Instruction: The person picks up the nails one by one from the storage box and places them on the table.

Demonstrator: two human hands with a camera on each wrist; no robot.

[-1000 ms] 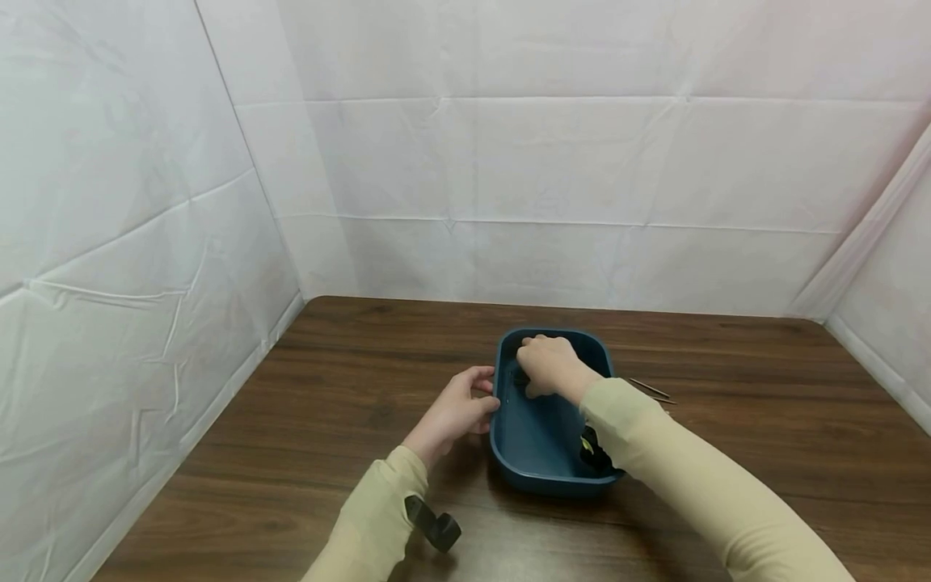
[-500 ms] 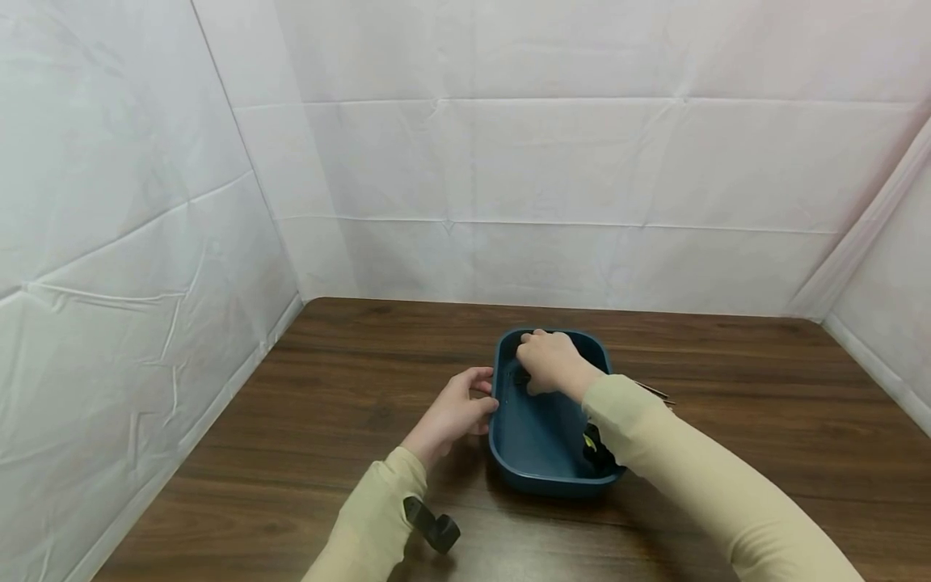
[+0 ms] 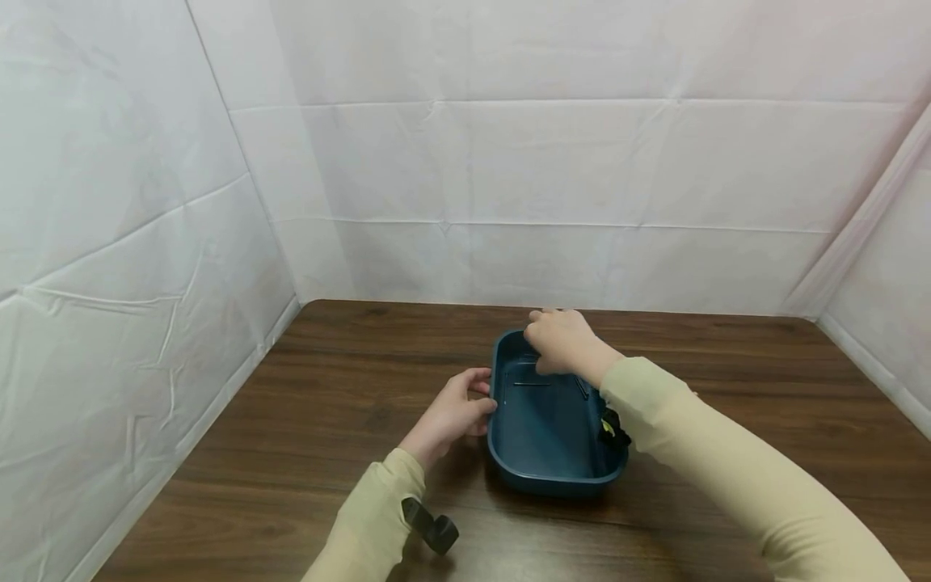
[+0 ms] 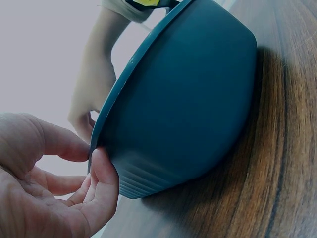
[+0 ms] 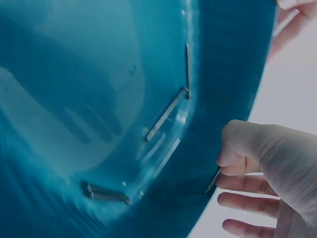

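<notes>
On the worktop [image 3: 349,453] the blue tray [image 3: 547,477] lies with its long axis running away from the person, the left hand [image 3: 452,414] pinching its left rim, while the right hand [image 3: 562,341], over the far end, pinches a thin pin [image 5: 214,180] just above the pins [image 5: 166,115] lying inside.

A dark brown wood-grain surface [image 3: 727,380] fills the lower half of the head view. Creased white sheet walls [image 3: 567,162] stand along its far edge and both side edges, meeting at the far left corner and the far right corner.
</notes>
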